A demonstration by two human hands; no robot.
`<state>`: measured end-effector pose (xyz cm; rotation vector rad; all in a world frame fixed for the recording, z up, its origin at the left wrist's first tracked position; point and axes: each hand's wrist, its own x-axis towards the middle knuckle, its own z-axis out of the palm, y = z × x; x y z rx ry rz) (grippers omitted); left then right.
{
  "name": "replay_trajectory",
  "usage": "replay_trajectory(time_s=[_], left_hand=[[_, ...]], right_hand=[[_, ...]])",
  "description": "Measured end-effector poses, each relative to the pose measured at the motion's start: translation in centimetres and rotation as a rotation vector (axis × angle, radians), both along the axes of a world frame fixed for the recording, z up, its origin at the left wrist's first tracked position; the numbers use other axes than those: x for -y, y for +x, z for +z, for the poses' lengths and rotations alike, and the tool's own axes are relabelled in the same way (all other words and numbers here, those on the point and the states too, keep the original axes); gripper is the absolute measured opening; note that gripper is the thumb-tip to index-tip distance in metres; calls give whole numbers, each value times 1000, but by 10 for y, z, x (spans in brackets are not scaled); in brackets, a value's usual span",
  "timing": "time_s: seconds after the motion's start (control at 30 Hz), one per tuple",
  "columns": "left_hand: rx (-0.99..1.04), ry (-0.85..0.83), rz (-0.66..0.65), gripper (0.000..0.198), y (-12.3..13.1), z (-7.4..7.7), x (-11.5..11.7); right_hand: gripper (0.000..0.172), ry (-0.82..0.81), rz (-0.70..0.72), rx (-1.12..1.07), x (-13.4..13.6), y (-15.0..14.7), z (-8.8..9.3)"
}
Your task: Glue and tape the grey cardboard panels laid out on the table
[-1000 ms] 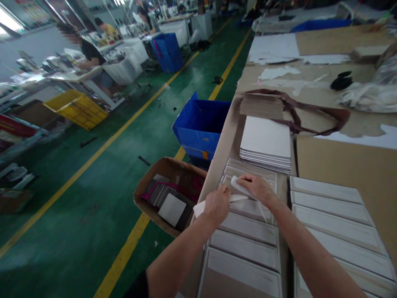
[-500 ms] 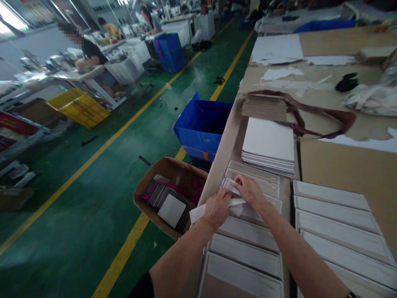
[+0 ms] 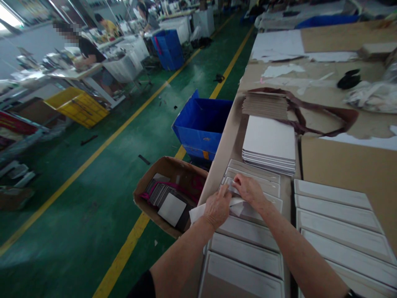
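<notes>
My left hand [image 3: 217, 207] is closed around a thin white paper strip [image 3: 197, 213], which sticks out on both sides of it. Its fingertips reach the left end of a pale board in the near row. My right hand [image 3: 249, 190] meets it there, thumb and finger pinched on white paper at that end; the exact edge is hidden by the fingers. Beneath the hands, overlapping boards with white strips along them [image 3: 248, 265] run down the table. Just beyond stands a stack of white-topped boards [image 3: 269, 138].
A second row of boards [image 3: 338, 215] lies to the right. Behind the stack are brown boards [image 3: 265, 105] and a dark strap [image 3: 328, 120]. Left of the table edge stand a carton [image 3: 145, 174] with boards and a blue bin [image 3: 198, 138]. A person [image 3: 89, 51] sits at a far bench.
Both hands stay at the same board end. My left fingers have lifted and shifted slightly toward the right hand's pinch, and less of the white paper shows between them.
</notes>
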<state>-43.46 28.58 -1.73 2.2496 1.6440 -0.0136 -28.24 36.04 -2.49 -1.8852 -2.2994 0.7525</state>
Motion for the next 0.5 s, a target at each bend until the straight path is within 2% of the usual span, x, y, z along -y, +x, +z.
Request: replay_trajectory(time_s=[0.2, 0.3, 0.4, 0.5], left_hand=[[90, 12, -66, 31, -3, -4, -3], [87, 4, -77, 35, -4, -5, -4], [83, 1, -72, 36, -5, -5, -5], [77, 0, -63, 35, -6, -5, -6]], right_hand=[[15, -10, -24, 36, 0, -4, 2], [13, 0, -44, 10, 1, 3, 4], [16, -32, -72, -101, 10, 33, 5], [19, -94, -162, -263, 34, 78, 5]])
